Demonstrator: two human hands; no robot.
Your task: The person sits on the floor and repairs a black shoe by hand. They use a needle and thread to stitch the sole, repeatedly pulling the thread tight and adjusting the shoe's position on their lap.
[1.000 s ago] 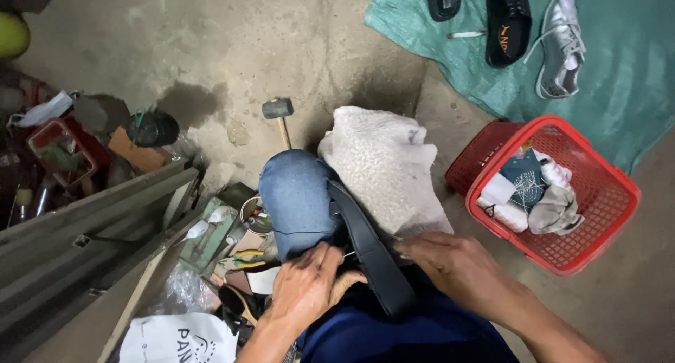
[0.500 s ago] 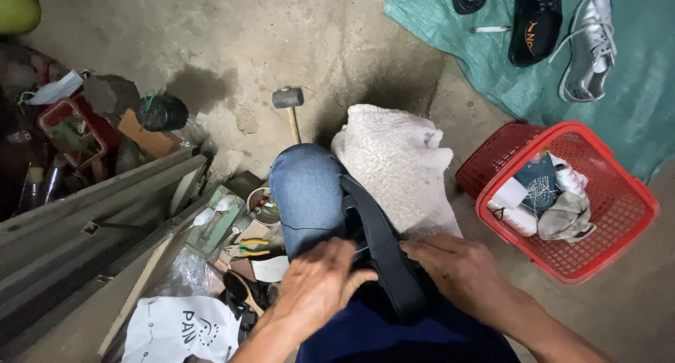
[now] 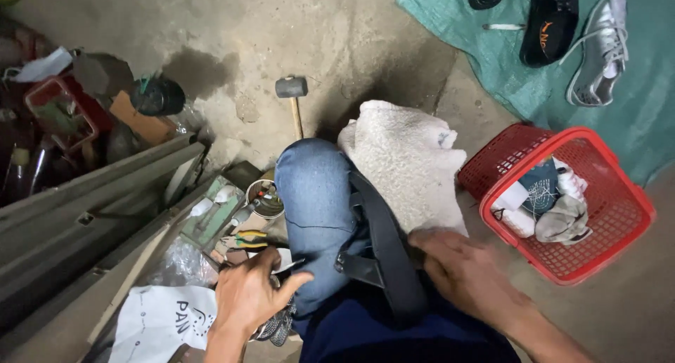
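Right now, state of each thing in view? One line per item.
Left hand: open, fingers spread, reaching beside the knee, holding nothing.
Right hand: open, flat on the black webbing strap.
Black webbing strap: draped across the blue-jeaned knee.
White folded towel: laid over the other leg.
Red plastic mesh basket: upright, partly filled with cloths.
Rubber-headed wooden mallet: lying on the concrete floor.
Silver sneaker: lying on the green tarp, laces loose.

We see a wide black strap (image 3: 385, 254) lying slantwise over the jeans-clad knee (image 3: 313, 194), its dark buckle on the thigh side. Beside it a cream towel (image 3: 408, 163) drapes rumpled.
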